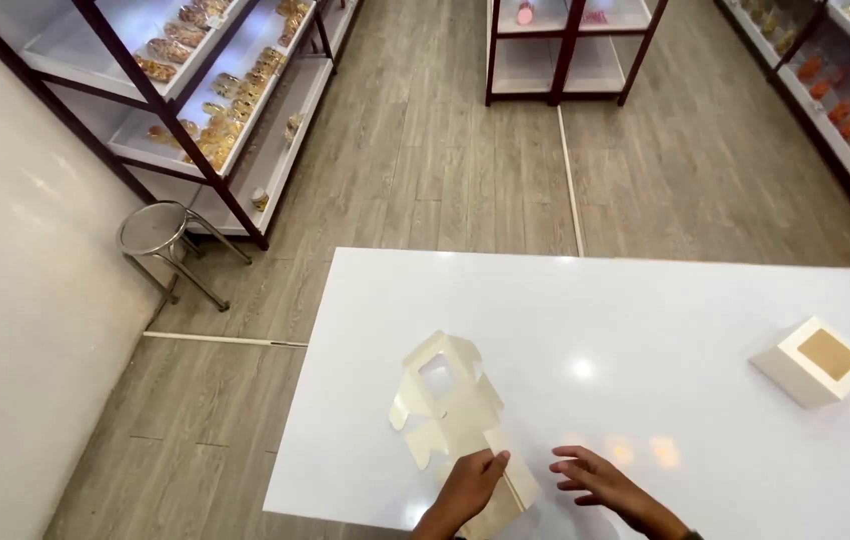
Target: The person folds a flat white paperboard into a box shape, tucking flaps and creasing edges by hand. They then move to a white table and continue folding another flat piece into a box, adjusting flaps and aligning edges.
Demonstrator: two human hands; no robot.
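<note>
- Flat cream cardboard box blank (450, 405) w/ square window cutout, unfolded, lying on white table (645, 310) near its front-left edge.
- Left hand (470, 485) on the blank's near end, fingers pressed down on a flap (pinching or just pressing: can't tell).
- Right hand (600, 480) just right of blank, palm down, fingers spread, holding nothing, resting on/over table.
- Assembled cream box (813, 360) w/ brown window top, far right of table, well apart from hands.
- Metal stool (157, 232) on wood floor, left, by shelving rack (210, 95) w/ packaged snacks.
</note>
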